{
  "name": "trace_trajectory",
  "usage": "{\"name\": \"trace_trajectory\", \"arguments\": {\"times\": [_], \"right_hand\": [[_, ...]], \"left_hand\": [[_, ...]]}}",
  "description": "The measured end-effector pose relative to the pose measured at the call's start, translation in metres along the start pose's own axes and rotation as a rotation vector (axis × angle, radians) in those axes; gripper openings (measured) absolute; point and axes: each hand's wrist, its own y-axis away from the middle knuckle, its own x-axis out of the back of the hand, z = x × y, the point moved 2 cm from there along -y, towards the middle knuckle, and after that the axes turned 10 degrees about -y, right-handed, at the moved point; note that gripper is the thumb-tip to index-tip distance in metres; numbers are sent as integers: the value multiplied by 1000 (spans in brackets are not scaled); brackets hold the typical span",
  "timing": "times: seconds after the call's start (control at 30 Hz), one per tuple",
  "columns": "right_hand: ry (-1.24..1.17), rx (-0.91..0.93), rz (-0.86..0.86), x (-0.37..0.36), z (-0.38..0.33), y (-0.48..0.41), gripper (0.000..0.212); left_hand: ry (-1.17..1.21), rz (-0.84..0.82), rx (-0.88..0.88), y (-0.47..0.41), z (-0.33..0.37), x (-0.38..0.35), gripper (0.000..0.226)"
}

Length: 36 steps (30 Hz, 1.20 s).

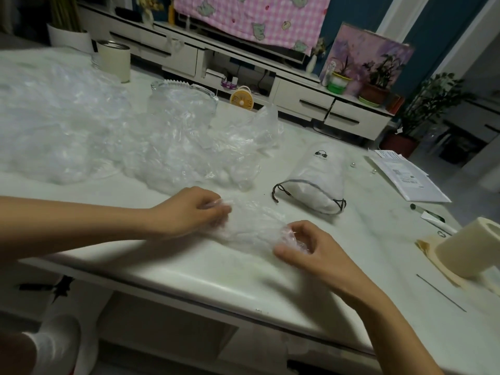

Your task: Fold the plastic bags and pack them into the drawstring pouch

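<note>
free: bare table (173, 272) strip along near edge, bare patch between drawstring pouch (316, 180) and cream block (470, 247) | blocked: near centre flat plastic bag (251, 226), left and far-left bag pile (81, 125), glass dish (184, 96), canister (113, 60) | far right: papers (405, 174)

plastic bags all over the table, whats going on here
A person is handling one bag on the table: the left hand grips one end, the right hand pinches the other. A pile of loose bags lies behind it. The pouch lies to the right, bulky and untouched.
</note>
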Motion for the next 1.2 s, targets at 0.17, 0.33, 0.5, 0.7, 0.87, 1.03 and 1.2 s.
{"name": "trace_trajectory", "arguments": {"times": [0.17,0.33,0.5,0.7,0.87,1.03,1.2], "right_hand": [[96,24,321,-2,11,-21,40],[359,-119,509,-3,14,-41,46],[581,-160,564,-9,17,-43,27],[876,-126,625,9,25,-34,31],[746,-46,556,32,41,-25,16],[-177,187,366,39,0,-9,27],[-269,48,-294,-17,-33,-10,76]], "left_hand": [[-89,-1,183,-20,-9,-2,43],[-436,57,227,-28,-3,-7,35],[-859,84,243,-29,1,-15,37],[-960,101,195,-26,-6,-13,44],[-455,210,118,-13,-8,-5,41],[-10,8,48,-9,20,11,43],[75,-320,-84,4,60,7,36]]}}
